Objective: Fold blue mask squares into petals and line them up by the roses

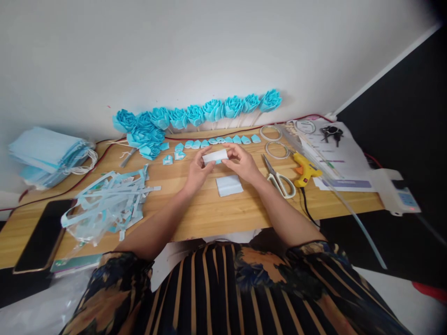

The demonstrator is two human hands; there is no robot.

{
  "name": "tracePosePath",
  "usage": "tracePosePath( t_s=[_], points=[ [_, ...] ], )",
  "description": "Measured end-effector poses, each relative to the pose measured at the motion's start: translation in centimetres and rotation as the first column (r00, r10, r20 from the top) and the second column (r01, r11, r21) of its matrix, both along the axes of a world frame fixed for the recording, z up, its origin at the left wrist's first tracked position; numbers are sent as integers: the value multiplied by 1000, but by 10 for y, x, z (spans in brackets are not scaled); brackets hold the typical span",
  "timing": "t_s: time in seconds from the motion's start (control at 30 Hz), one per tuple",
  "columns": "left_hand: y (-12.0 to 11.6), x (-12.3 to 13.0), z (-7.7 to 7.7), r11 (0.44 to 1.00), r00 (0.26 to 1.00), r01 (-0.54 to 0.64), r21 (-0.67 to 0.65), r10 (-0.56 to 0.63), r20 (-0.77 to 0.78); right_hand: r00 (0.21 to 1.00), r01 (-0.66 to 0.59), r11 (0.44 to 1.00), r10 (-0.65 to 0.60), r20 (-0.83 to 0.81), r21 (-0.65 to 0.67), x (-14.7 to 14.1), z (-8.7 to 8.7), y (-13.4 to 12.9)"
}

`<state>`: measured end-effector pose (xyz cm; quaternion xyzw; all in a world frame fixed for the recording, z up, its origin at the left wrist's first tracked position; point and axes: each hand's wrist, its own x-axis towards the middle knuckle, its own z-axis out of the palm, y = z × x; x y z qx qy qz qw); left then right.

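Between my two hands a small folded piece of white and light-blue fabric (215, 157) is held up over the middle of the table. My left hand (199, 168) grips its left end, fingers behind and thumb in front. Its right end is pinched by my right hand (240, 163). Just below lies a stack of pale rectangular fabric pieces (229, 185), touching neither hand. Behind the hands runs a row of small folded blue pieces (228, 139). Scissors with white handles (278, 178) rest to the right of my right forearm.
Blue fabric roses (213, 110) lean along the wall. Cut strips (108, 200), a phone (44, 235) and a bag of face masks (52, 153) are at left. On the right are a yellow glue gun (306, 170), tape rolls (277, 150), papers (344, 158) and keys (331, 134).
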<state>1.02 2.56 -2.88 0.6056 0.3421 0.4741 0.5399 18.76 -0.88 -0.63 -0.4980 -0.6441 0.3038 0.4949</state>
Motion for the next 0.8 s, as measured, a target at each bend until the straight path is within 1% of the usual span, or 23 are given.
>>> tracePosePath(
  t_s=[0.17, 0.23, 0.3, 0.43, 0.57, 0.67, 0.73, 0.8],
  points=[
    [-3, 2, 4, 998, 999, -25, 62, 27, -42, 997, -69, 995, 71, 24, -73, 0, 2, -2],
    [-5, 4, 7, 995, 997, -38, 88, 45, -70, 996, -64, 993, 70, 52, -103, 1, 2, -3],
    [-6, 4, 9, 995, 997, -48, 85, 52, -53, 995, -55, 992, 64, 75, -116, 0, 1, -2],
    [-4, 2, 9, 999, 997, -5, -32, 8, 75, 997, -57, 992, 64, 52, -114, -1, 1, -2],
    [-2, 1, 8, 981, 981, 69, -179, -34, 194, 999, -52, 996, 51, -18, -67, -3, 3, -3],
    [-3, 2, 5, 959, 980, 140, -246, -99, 170, 998, -38, 998, 36, -48, -48, -4, 3, -3],
    [-4, 3, 3, 959, 989, 127, -252, -103, 108, 998, -37, 998, 35, -51, -45, -4, 1, -3],
    [-5, 2, 1, 969, 996, 83, -233, -71, 58, 998, -44, 998, 43, -40, -45, -4, 0, -3]
  ],
)
